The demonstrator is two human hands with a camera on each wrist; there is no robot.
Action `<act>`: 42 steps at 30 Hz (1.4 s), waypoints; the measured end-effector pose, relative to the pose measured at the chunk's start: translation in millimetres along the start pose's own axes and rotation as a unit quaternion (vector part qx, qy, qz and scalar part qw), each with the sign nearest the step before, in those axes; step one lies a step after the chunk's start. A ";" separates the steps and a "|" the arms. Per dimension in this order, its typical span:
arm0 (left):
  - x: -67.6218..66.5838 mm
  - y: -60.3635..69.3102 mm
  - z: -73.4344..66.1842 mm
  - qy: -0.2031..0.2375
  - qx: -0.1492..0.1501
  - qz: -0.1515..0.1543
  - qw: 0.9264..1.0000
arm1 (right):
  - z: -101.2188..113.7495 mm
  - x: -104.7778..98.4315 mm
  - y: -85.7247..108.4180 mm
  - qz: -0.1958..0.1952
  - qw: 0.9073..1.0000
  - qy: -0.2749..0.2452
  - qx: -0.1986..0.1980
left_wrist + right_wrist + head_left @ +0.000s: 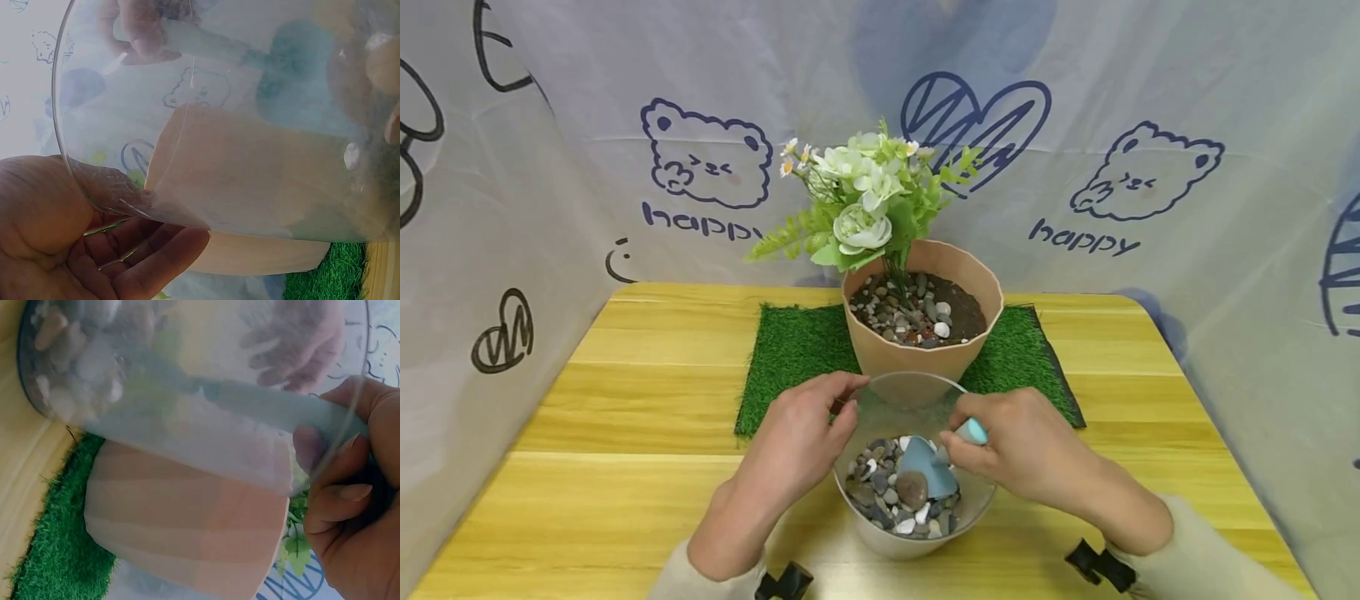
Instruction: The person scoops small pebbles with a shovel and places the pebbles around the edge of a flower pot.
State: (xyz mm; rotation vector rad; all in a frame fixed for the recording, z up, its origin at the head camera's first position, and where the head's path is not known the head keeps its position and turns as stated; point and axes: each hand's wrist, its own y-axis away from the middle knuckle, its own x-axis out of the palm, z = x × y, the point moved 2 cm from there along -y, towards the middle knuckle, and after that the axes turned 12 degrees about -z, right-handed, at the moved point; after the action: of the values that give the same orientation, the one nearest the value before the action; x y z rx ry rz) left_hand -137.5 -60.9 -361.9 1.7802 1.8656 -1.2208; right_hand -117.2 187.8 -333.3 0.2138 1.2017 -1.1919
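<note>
A clear plastic bucket [880,546] partly filled with mixed pebbles [880,483] stands at the table's front. My left hand [805,429] holds its left rim; in the left wrist view that hand [125,244] curls about the rim's edge. My right hand [1022,442] grips the handle of a small blue shovel [928,467] at the bucket's right side. The shovel's blade sits among the pebbles, with a larger brown stone [912,490] against it. Through the cloudy wall in the right wrist view, the shovel handle [262,403] runs down from the fingers [347,456].
Just behind the bucket, a peach flowerpot [917,358] with soil, pebbles and white-green artificial flowers [872,192] stands on a green turf mat [797,350]. The wooden table [625,433] is enclosed by printed white cloth [820,83] at the back and sides.
</note>
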 end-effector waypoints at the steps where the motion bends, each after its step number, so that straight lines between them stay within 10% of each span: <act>1: 0.1 -0.3 -0.3 0.001 -0.001 0.002 1.000 | -0.4 -1.6 -0.3 0.003 1.000 -0.007 0.011; 23: -0.5 -2.1 -1.0 0.006 0.004 0.002 1.000 | -4.8 -14.5 4.4 0.040 0.977 -0.144 0.149; 42: -0.8 0.2 -1.7 0.002 0.002 0.002 1.000 | -17.3 -7.4 12.3 -0.026 0.922 -0.231 0.310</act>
State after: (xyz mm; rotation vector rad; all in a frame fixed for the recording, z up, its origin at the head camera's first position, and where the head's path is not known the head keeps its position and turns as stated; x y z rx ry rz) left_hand -136.6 -60.1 -360.4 1.7890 1.8624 -1.2207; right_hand -117.0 209.3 -340.0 0.3488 0.3951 -1.5416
